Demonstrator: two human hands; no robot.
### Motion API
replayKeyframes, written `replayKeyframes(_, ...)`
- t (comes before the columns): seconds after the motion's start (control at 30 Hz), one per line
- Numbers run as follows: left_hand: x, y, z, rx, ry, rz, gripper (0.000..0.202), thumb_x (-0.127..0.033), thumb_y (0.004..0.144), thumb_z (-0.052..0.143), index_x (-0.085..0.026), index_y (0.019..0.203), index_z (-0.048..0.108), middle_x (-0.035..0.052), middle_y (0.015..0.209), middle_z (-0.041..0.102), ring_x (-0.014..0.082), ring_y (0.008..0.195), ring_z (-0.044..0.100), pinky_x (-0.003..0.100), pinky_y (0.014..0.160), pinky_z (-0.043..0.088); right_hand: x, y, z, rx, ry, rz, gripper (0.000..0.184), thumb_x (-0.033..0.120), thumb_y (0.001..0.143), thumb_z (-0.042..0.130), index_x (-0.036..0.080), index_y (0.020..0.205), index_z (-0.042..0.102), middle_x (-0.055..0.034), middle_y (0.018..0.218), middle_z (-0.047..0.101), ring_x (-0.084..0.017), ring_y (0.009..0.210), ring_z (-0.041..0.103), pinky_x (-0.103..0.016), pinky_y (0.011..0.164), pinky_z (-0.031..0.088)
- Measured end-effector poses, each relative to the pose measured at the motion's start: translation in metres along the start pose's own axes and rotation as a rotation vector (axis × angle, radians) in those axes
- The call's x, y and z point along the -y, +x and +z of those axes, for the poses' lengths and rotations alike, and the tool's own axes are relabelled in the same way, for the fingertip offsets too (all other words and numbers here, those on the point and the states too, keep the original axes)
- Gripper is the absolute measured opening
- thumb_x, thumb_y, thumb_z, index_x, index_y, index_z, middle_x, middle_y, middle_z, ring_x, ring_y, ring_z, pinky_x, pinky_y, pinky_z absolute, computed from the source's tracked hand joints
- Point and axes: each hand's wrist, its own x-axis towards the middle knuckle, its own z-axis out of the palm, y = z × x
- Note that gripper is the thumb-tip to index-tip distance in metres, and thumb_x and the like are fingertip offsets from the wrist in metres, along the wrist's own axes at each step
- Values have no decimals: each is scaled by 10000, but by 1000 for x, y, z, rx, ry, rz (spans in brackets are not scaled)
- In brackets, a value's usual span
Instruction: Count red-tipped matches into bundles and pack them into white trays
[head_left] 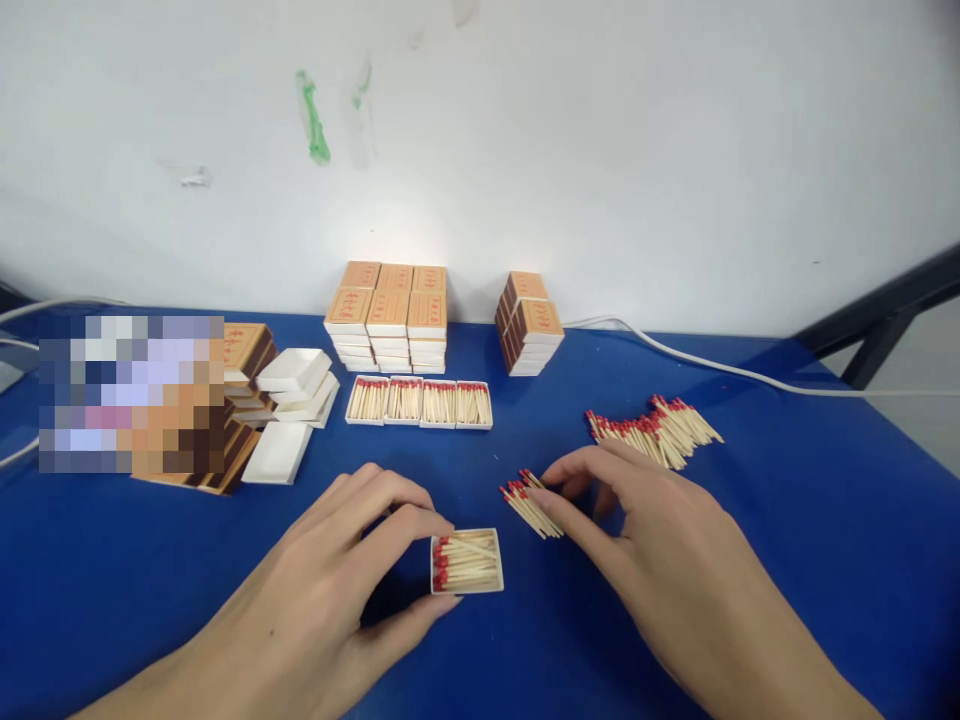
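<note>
Matchbox tray, loaded with red-headed matches, sits on a blue table at the lower centre of the frame, held by a person's left hand. Thumb at the near wall and forefinger at the far one, the hand forms a narrow arch, a two-sided hold that appears to steady the light tray without covering its open top. Right of centre, the right hand bends down over the table, fingers curled, its thumb and forefinger at a small cluster of matches; whether the sticks are pinched or merely touched, one cannot tell. The cluster's heads point to the upper left, and fingertips set close to them probably help to line up the sticks. Just beyond the knuckles, a larger loose pile of matches spreads at the right, likely placed for easy reach. At mid-frame, four filled trays stand side by side, heads away from the camera, a snug row that seems meant for order. White trays heap at the left beside brown-sided boxes. Farthest back, a broad stack of matchboxes and a narrower stack rise near the white wall, squared off, apparently for stability.
</note>
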Motion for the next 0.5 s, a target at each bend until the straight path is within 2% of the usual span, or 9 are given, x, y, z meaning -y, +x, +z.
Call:
replayKeyframes(0.1,1,-1,0,-7,-2,10,185,-257,1163,742,-293,1342,713,29,1289,758,170,1142,756,291,977,669,0,-1,0,18,22,15,342,569,1172,687,308,982,799,-23,971,836,-241,783,806,-362,645,549)
replayKeyframes(0.33,2,-4,1,29,13,-13,216,-272,1167,739,-304,1379,711,28,1335,750,173,1173,763,302,1000,673,-4,-4,0,38,34,31,267,486,1157,686,326,985,813,-10,1013,841,-248,852,822,-378,701,571)
replayKeyframes(0.5,0,-5,1,41,35,-13,212,-272,1176,732,-312,1381,694,7,1335,740,156,1176,758,318,1093,641,-4,-3,-1,69,40,45,238,476,1134,707,331,983,820,-1,995,842,-242,831,811,-381,707,575)
